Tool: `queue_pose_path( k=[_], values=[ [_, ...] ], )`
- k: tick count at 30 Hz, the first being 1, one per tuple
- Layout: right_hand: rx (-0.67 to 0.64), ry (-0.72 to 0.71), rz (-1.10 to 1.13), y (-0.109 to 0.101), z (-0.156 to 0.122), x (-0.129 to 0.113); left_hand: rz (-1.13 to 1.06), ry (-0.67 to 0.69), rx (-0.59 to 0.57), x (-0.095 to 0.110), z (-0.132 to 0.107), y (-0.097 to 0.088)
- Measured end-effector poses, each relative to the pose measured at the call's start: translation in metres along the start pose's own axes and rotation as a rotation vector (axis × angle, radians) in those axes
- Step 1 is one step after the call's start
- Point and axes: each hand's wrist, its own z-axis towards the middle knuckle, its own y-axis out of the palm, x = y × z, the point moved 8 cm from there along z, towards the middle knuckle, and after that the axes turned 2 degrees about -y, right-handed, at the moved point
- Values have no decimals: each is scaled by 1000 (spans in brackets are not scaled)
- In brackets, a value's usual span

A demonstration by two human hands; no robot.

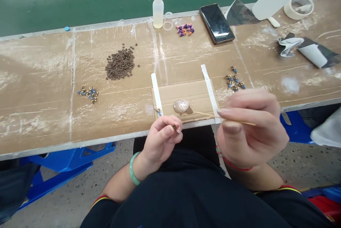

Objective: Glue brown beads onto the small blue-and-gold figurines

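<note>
My left hand [162,137] pinches a small round brown piece [174,127] between thumb and fingertips, near the table's front edge. It looks like the small discs in the brown pile [120,63]. My right hand [250,128], raised closer to the camera, grips a thin wooden stick [205,114] like a toothpick. The stick's tip points left, towards a glossy clear blob [181,106] on a cardboard piece [183,91]; whether it touches is unclear. A tiny blue and gold figure [159,112] is at the left white strip [156,91], just above my left hand.
Small blue and gold figures lie left [89,93] and right [234,79]. Towards the back are a nozzle bottle [158,9], purple and orange pieces [184,28], a phone [217,23] and a tape roll [298,7]. Crumpled sheets [310,51] lie right.
</note>
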Motion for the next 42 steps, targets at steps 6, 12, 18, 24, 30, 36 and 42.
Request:
queue_pose_path(
  k=[6, 12, 18, 24, 30, 36, 42],
  values=[
    [104, -117, -49, -4, -6, 17, -23, -25, -82, -1, -2, 7],
    [-210, -200, -432, 25, -26, 61, 27, 224, -143, 49, -14, -9],
    [-77, -96, -472, 9, -35, 31, 113, 360, -90, 81, -23, -35],
    [-361, -140, -154, 78, -27, -35, 78, 335, -27, 64, -25, -39],
    [-647, 33, -469, 129, -26, -9, 58, 367, -64, 61, -33, -32],
    [-645, 98, -421, 139, -30, 2, 58, 386, -121, 66, -42, -32],
    [-592, 141, -213, 140, -23, 6, 42, 405, -135, 71, -49, -35]
  ],
)
